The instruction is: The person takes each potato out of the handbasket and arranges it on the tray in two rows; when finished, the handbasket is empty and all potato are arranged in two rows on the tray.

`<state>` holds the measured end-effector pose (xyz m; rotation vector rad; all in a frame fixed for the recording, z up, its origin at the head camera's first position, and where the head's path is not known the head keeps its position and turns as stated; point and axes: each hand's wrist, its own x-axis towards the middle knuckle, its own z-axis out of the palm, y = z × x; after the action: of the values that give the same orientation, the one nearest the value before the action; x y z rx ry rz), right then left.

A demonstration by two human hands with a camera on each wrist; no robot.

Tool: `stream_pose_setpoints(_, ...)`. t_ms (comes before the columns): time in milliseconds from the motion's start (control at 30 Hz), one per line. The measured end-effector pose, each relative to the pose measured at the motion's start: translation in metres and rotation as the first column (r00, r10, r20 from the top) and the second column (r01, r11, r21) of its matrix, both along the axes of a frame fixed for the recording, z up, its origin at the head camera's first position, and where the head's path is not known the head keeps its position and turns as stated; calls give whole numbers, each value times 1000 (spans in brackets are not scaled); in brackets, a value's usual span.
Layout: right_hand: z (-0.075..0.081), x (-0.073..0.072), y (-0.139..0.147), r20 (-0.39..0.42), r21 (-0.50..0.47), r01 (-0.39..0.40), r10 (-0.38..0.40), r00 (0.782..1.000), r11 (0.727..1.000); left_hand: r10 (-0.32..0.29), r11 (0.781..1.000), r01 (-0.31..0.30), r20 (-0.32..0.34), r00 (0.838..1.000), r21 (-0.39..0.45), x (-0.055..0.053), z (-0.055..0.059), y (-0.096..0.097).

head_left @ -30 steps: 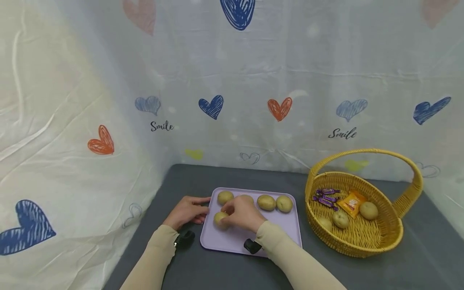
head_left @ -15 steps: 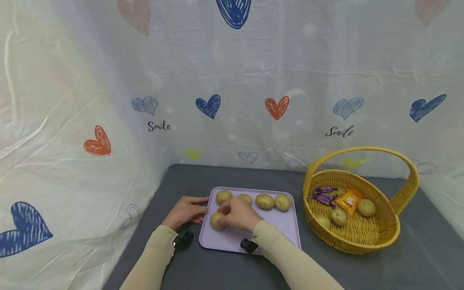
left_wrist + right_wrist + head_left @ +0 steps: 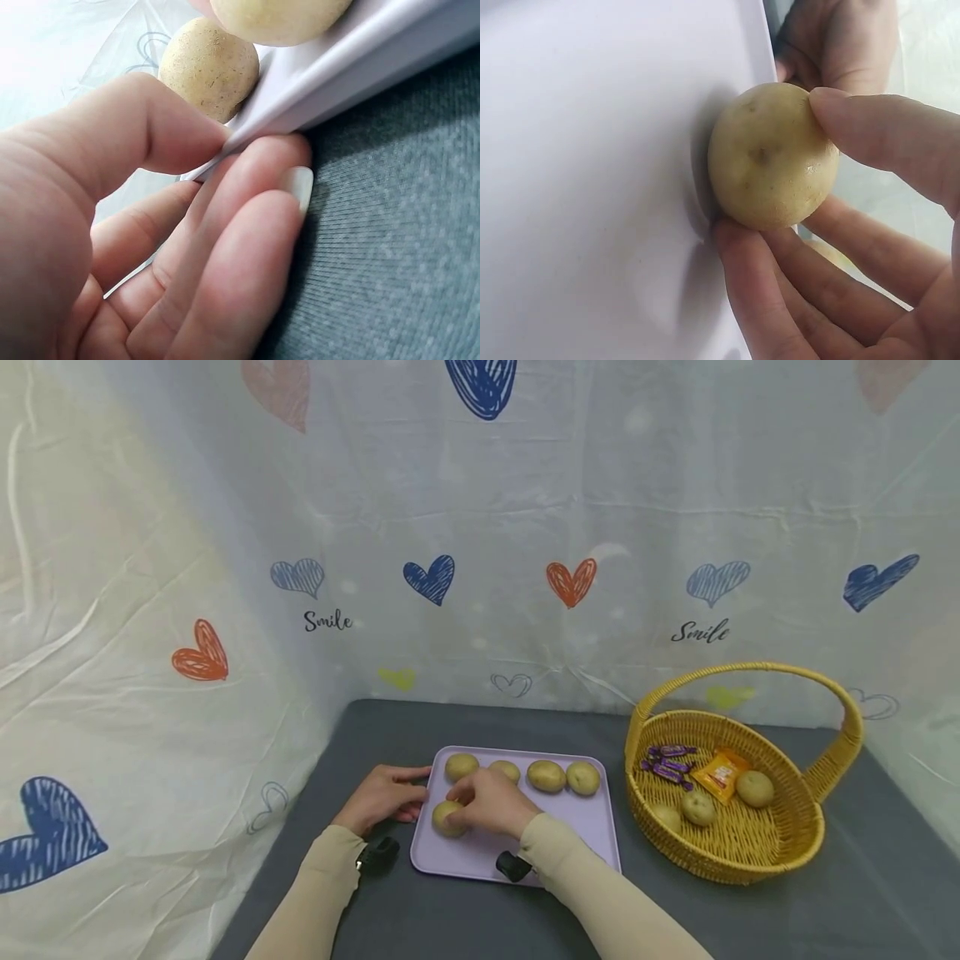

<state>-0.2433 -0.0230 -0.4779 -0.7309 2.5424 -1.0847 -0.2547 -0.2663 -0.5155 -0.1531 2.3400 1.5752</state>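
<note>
My right hand [image 3: 491, 804] pinches a round yellow potato [image 3: 772, 157] between thumb and fingers, at the left part of a lilac tray [image 3: 517, 856]. In the right wrist view the potato sits against or just over the tray surface; which one I cannot tell. My left hand [image 3: 386, 799] grips the tray's left rim [image 3: 277, 124], thumb on top and fingers against the outer side. Along the tray's back edge lie several more potatoes, among them a back-left potato [image 3: 461, 767] and an oval potato [image 3: 546, 776]. One is partly hidden behind my right hand.
To the right of the tray stands a yellow wicker basket [image 3: 731, 868] with a tall handle. It holds purple-wrapped candies [image 3: 667, 764], an orange packet [image 3: 722, 775] and potatoes [image 3: 754, 789]. A heart-printed curtain [image 3: 480, 527] hangs behind the dark grey table [image 3: 420, 914].
My right hand has shifted slightly left with the potato, uncovering more of the potato behind it. The left hand stays at the tray rim. The head view has turned a little.
</note>
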Motion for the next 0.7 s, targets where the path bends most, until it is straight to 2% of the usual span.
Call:
stream_pose_setpoints(267,-2,2,12,-25,11,11,-10,1000,1000,-16,1000,16,-22,1000,-8,-1,-1,1)
stream_pose_setpoints(400,2,10,30,-69,34,18,-16,998,999,-24,1000,24,-27,999,-2,-1,-2,-1)
stream_pose_setpoints(567,17,32,79,-138,16,25,-22,990,1000,-29,1000,28,-24,999,-12,-1,-3,1)
stream_pose_setpoints(700,32,54,132,-246,8,53,-50,968,999,-25,999,24,-28,999,-35,-3,-3,1)
